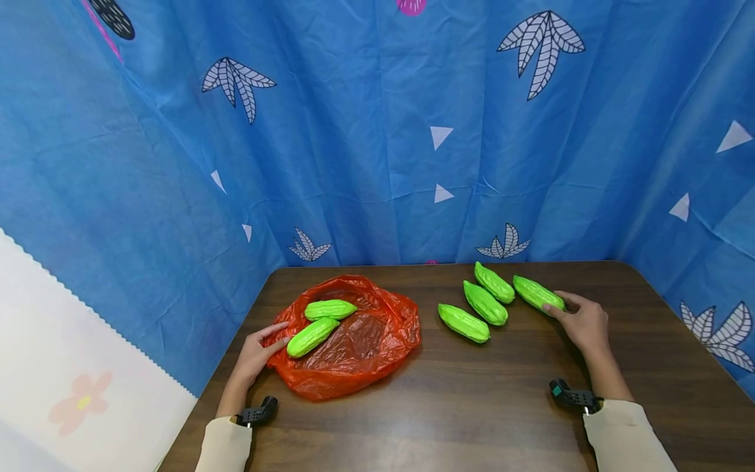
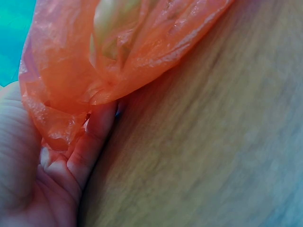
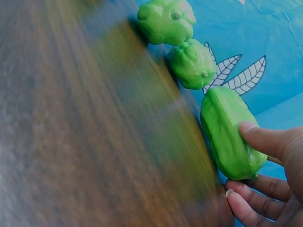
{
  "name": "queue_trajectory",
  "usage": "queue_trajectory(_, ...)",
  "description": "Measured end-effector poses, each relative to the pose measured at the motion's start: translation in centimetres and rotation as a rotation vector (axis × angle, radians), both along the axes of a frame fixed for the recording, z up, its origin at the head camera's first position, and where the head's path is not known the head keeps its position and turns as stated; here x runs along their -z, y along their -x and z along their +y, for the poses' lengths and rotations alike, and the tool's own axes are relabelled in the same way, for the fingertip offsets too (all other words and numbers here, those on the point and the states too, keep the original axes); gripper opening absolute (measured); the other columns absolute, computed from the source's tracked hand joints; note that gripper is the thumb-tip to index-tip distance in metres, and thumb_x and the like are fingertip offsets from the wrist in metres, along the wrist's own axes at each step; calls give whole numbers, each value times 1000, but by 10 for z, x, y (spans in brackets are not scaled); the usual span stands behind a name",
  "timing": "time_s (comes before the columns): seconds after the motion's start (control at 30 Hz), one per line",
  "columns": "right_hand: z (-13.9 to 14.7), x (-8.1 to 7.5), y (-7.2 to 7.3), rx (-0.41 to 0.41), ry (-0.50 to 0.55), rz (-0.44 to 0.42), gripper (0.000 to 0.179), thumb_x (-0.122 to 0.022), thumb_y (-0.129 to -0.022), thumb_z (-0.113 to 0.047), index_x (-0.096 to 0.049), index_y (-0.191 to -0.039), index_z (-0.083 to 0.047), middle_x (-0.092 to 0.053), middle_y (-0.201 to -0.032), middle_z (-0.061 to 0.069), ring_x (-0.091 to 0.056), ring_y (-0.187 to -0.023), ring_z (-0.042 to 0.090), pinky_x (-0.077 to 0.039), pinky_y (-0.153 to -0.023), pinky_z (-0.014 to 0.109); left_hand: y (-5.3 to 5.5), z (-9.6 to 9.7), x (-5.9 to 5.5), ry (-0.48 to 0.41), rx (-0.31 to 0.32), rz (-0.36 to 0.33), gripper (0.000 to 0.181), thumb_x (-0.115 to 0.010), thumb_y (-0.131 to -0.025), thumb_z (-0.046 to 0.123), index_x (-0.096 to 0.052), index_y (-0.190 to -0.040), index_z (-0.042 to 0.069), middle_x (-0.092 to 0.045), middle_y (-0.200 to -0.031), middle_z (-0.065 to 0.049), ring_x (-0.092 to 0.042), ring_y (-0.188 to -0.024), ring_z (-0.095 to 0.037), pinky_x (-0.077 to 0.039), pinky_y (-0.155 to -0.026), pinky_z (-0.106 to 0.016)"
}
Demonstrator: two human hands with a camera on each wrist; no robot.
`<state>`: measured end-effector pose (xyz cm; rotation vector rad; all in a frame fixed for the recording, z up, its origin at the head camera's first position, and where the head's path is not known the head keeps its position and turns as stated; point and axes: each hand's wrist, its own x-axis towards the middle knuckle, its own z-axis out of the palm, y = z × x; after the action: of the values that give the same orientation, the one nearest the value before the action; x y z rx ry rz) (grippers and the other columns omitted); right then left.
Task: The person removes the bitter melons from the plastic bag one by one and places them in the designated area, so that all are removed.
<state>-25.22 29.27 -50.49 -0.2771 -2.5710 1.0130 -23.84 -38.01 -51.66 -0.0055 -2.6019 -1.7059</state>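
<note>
A red plastic bag [image 1: 371,334] lies spread with its mouth open on the left of the table. Two bright green ridged bitter gourds [image 1: 312,337] rest in it. My left hand [image 1: 255,354] holds the bag's left edge, and in the left wrist view the red film [image 2: 61,109] sits between thumb and fingers. At the far right, my right hand [image 1: 584,322] grips the near end of another bitter gourd [image 1: 533,292]. The right wrist view shows the thumb on top of this gourd [image 3: 227,127] and the fingers beneath its end.
Three more bitter gourds [image 1: 485,303] lie side by side between the bag and my right hand. The dark wooden table [image 1: 425,419] ends at the back against a blue patterned curtain [image 1: 407,164]. Each wrist carries a small black camera [image 1: 575,397].
</note>
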Motion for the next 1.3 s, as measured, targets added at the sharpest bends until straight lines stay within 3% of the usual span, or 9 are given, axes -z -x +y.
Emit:
queue_trajectory(0.13,0,0,1,-3,3,-3,57,-75,-94,-34,-63,-131,7,-59,-130,34,-54,-116,52,-42,-93,63,-8,7,-15,-1,10,-3,46,-71,-96,14,-60,-138,-2,-48,-148,-28,-43,-137,-43,-48,-86,-13)
queue_trajectory(0.23,0,0,1,-3,-2,-1,59,-74,-94,-36,-63,-131,7,-60,-129,34,-55,-114,51,-42,-91,63,-11,8,-18,0,11,-10,46,-71,-96,13,-60,-138,-2,-48,-148,-28,-43,-138,-43,-48,-86,-14)
queue_trajectory(0.73,1,-3,-2,-3,-15,4,58,-73,-94,-38,-64,-128,8,-63,-125,33,-62,-100,45,-47,-79,55,-8,5,-12,-21,19,11,46,-72,-96,13,-61,-137,-2,-50,-147,-27,-43,-137,-41,-47,-87,-13)
queue_trajectory(0.97,2,-13,-4,8,-26,5,57,-71,-96,-40,-65,-127,7,-65,-121,32,-62,-102,46,-47,-78,54,-9,6,-14,-9,20,10,46,-72,-96,14,-61,-138,-2,-49,-148,-27,-42,-138,-42,-45,-88,-12)
queue_trajectory(1.2,0,-26,-6,40,-34,-15,60,-66,-97,-44,-64,-130,6,-60,-130,33,-53,-117,53,-42,-89,63,-9,6,-14,-1,18,9,46,-72,-96,14,-61,-138,-1,-50,-147,-27,-43,-138,-42,-45,-87,-12)
queue_trajectory(1.3,-2,-31,-7,51,-40,-17,62,-65,-97,-47,-63,-132,5,-60,-131,33,-54,-115,52,-42,-88,62,-9,6,-14,-13,21,5,46,-71,-96,14,-61,-138,-1,-49,-147,-27,-43,-138,-42,-47,-87,-13)
